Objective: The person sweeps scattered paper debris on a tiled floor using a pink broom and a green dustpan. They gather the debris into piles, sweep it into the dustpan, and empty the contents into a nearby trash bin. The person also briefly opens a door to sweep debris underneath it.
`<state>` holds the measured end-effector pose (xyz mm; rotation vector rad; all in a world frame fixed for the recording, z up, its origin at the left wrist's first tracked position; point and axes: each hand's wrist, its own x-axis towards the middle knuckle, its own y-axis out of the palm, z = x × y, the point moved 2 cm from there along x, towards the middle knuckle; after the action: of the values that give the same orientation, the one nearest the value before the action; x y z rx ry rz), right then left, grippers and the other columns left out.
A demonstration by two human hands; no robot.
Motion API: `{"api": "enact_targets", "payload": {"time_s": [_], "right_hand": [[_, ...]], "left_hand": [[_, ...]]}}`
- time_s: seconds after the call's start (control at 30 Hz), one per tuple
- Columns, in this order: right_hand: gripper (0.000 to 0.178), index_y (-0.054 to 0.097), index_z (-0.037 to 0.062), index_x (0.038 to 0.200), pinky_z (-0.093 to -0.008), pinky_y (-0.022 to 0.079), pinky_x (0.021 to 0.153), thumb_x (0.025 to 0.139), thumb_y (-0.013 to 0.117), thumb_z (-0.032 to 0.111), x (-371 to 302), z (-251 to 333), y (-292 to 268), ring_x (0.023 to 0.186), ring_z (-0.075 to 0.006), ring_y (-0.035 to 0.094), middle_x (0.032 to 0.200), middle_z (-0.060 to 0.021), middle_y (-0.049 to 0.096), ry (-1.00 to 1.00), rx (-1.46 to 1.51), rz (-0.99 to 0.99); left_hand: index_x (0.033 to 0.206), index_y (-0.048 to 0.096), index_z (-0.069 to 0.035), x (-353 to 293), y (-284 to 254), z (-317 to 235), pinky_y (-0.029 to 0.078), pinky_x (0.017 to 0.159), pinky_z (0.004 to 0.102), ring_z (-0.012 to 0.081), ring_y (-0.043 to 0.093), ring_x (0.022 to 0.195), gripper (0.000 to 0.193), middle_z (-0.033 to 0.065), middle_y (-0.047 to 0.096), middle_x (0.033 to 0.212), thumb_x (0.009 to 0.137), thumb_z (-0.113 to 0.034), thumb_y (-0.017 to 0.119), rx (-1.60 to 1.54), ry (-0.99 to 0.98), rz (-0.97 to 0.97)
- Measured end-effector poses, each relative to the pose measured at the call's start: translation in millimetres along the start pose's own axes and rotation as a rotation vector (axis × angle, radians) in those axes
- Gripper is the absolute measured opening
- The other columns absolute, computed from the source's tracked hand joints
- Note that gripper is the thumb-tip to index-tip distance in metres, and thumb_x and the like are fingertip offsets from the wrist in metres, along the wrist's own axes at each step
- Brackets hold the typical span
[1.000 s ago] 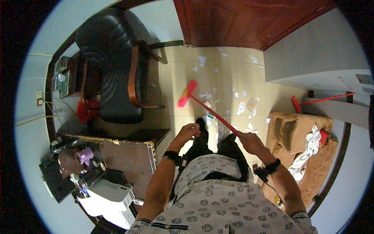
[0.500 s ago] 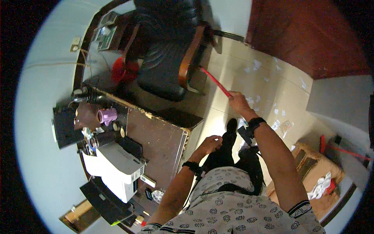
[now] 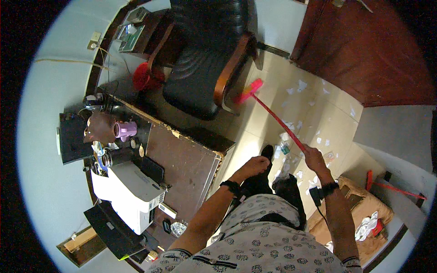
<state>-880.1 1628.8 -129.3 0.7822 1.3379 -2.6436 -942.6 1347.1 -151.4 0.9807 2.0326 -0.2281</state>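
My right hand (image 3: 315, 159) is closed round the upper end of a red broom handle (image 3: 278, 119). The broom's pink-red head (image 3: 250, 90), blurred, is at the floor beside the black chair's (image 3: 195, 73) wooden armrest. Scattered over the tiles to the right of the broom are several white paper scraps (image 3: 302, 85). A small clear, greenish container (image 3: 285, 148) lies among litter close to my feet. In front of my waist, my left hand (image 3: 255, 167) has its fingers curled in, with nothing seen in them.
To the left stands a worn brown desk (image 3: 182, 164) with a white printer (image 3: 132, 195) and a purple mug (image 3: 125, 130). A red bin (image 3: 148, 76) sits behind the chair. On the right are a tan padded seat (image 3: 359, 200) and a red long-handled tool (image 3: 369, 179).
The broom head has come out from behind the chair's armrest into sight. My right hand has moved right and nearer to me; my left hand has shifted slightly right.
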Motion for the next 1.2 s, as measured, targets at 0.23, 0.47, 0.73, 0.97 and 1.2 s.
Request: {"api": "enact_targets", "payload": {"time_s": [0.23,0.47,0.73,0.97,1.2], "right_hand": [[0.034,0.058,0.0080,0.122,-0.0517,0.052,0.071,0.090,0.045,0.012,-146,-36,-37,0.080,-0.0401,0.065,0.089,-0.0222,0.067,0.147,-0.054,0.036],[0.029,0.066,0.0067,0.114,-0.0377,0.046,0.055,0.094,0.054,0.023,-241,-32,-85,0.055,-0.0234,0.059,0.066,-0.0155,0.063,0.333,0.070,-0.072],[0.027,0.067,0.0049,0.107,-0.0430,0.053,0.074,0.095,0.051,0.022,-189,-66,-70,0.082,-0.0369,0.066,0.091,-0.0202,0.068,0.347,0.284,-0.242],[0.030,0.064,0.0111,0.119,-0.0397,0.051,0.080,0.094,0.050,0.020,-27,-97,-34,0.090,-0.0360,0.066,0.098,-0.0213,0.068,0.068,0.182,-0.494],[0.036,0.061,0.0158,0.125,-0.0392,0.051,0.054,0.095,0.047,0.029,-55,-113,6,0.059,-0.0268,0.063,0.072,-0.0172,0.065,0.311,0.175,-0.347]], "left_hand": [[0.100,0.064,-0.005,19,30,-24,0.047,0.061,0.0268,0.0105,0.056,0.069,0.031,0.0015,0.062,0.078,0.093,-0.034,0.058,0.188,0.054,0.081],[0.101,0.064,-0.008,21,55,-40,0.047,0.058,0.0253,0.0094,0.056,0.069,0.029,0.0008,0.062,0.081,0.092,-0.035,0.058,0.178,0.027,0.147],[0.098,0.064,-0.011,4,56,-47,0.043,0.056,0.0208,0.0068,0.054,0.069,0.022,-0.0017,0.061,0.080,0.090,-0.031,0.061,0.147,0.008,0.084],[0.120,0.059,-0.009,-9,41,-35,0.049,0.069,0.0305,0.0140,0.063,0.083,0.045,0.0049,0.067,0.097,0.091,-0.043,0.061,0.200,0.015,0.050],[0.124,0.055,-0.008,-25,26,-25,0.050,0.077,0.0330,0.0183,0.063,0.092,0.053,0.0090,0.067,0.102,0.089,-0.047,0.062,0.096,0.055,0.040]]}}
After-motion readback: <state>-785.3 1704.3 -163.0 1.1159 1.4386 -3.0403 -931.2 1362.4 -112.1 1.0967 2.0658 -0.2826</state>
